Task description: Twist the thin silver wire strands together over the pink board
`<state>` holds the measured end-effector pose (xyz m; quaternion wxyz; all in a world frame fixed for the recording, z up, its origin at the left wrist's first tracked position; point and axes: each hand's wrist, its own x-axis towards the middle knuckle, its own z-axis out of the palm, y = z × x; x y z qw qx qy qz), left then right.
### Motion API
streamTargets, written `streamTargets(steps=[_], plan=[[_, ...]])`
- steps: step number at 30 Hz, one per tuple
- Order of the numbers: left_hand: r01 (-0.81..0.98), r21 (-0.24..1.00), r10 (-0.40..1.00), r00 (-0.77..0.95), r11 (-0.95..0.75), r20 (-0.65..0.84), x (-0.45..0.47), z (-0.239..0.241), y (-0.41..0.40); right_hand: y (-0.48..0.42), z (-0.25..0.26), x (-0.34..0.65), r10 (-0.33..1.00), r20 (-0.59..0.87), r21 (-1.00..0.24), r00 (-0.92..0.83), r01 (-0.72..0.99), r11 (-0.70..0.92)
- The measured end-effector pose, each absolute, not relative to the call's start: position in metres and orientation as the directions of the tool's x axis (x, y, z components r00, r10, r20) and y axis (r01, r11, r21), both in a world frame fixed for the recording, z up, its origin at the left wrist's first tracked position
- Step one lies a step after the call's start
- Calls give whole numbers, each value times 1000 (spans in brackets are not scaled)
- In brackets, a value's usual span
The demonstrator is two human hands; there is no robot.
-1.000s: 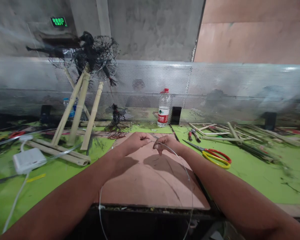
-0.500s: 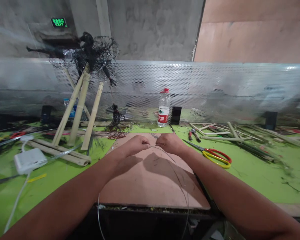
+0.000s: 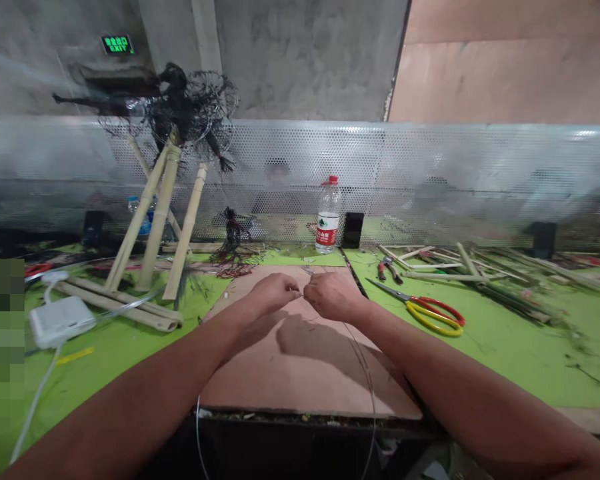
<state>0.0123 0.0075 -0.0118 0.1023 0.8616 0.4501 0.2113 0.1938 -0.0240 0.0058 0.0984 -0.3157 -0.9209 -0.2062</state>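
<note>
Over the middle of the tan board [image 3: 260, 387], my two hands nearly meet. My left hand [image 3: 279, 291] is closed in a pinch, thumb against fingertips, on a thin wire whose end barely shows there. Curled right beside it, my right hand [image 3: 331, 295] grips the same thin wire [image 3: 369, 381], its fingertips mostly hidden. From under the right hand the wire runs down across the board and hangs past the front edge in a loop, and a pale length of it rises again by my left forearm.
Right of the board lie scissors [image 3: 433, 316] and pliers [image 3: 390, 268], with bamboo strips [image 3: 445, 275] beyond. A water bottle [image 3: 327, 223] and a phone [image 3: 353, 231] stand behind. At left are bamboo poles [image 3: 160, 220] under a black wire figure [image 3: 177, 100], and a white adapter [image 3: 63, 322].
My right hand has shifted left, closer to my left hand, covering the stretch of wire that showed between them. My left hand stays almost where it was.
</note>
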Motion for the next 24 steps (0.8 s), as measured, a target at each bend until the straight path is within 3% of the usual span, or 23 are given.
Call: streamTargets(steps=[3,5,7,8,10,12,15,18,24], plan=[[714,415,826,490,-564,279,12,-7,4,-21,3,194,548,384,164,-743,639,751],[672,470,820,485,-573,305,11,0,0,-15,3,199,616,493,-147,-614,639,755],[627,515,811,473,-584,345,11,7,-5,-7,4,206,743,522,-541,-418,512,668],[611,538,813,465,-581,350,12,10,-8,-3,5,211,810,480,-700,-337,409,585],[600,548,811,466,-583,354,13,14,-11,2,4,218,902,314,-892,-296,233,387],[592,533,795,484,-605,365,13,16,-14,5,1,221,910,124,-968,-396,154,199],[560,519,762,511,-646,398,14,17,-17,2,-4,220,800,-69,-991,-595,136,15],[568,512,764,507,-645,399,15,17,-19,-2,-7,215,719,-119,-992,-685,109,-60],[558,488,740,537,-672,405,18,21,-24,-4,-8,211,717,-130,-991,-685,69,-113]])
